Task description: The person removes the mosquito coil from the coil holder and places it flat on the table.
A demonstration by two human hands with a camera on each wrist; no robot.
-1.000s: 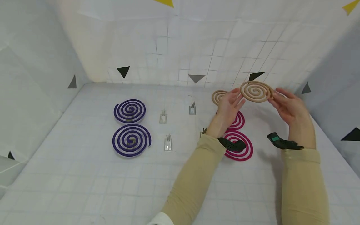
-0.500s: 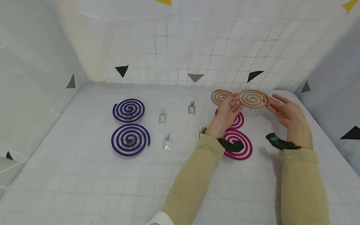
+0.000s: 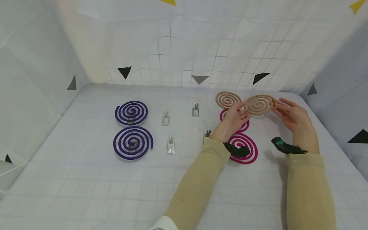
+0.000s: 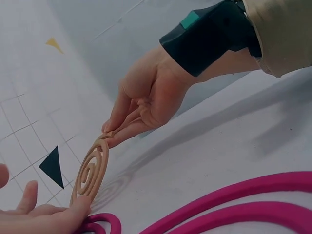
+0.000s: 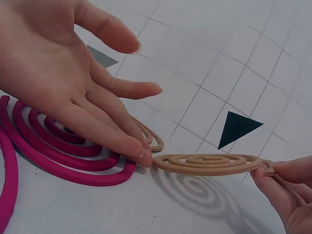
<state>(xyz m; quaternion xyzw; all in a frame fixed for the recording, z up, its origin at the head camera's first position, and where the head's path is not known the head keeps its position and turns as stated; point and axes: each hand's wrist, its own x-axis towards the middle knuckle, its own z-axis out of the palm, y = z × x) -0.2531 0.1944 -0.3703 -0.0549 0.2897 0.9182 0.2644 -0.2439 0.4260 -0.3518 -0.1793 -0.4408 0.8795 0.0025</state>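
Observation:
My right hand point(image 3: 299, 118) pinches a tan mosquito coil point(image 3: 258, 104) by its outer end, thumb above and fingers below. The coil is held nearly flat just over the table, its shadow beneath it in the right wrist view. My left hand point(image 3: 233, 120) has its fingers extended, fingertips right at the coil's left rim, thumb raised apart. Another tan coil point(image 3: 227, 100) lies beyond the left hand, partly hidden by it. Under and beside that forearm are two magenta coils point(image 3: 243, 162), the farther one mostly covered by the hand.
Two dark purple coils point(image 3: 133, 127) sit at the left, one behind the other. Small metal coil stands point(image 3: 171, 147) with upright prongs are spread over the middle; one stand point(image 3: 207, 136) is partly behind the left wrist. White gridded walls point(image 3: 184, 41) close off the back and sides.
The held tan coil has come down toward the table with the right hand. The left hand has lowered slightly too, uncovering more of the other tan coil.

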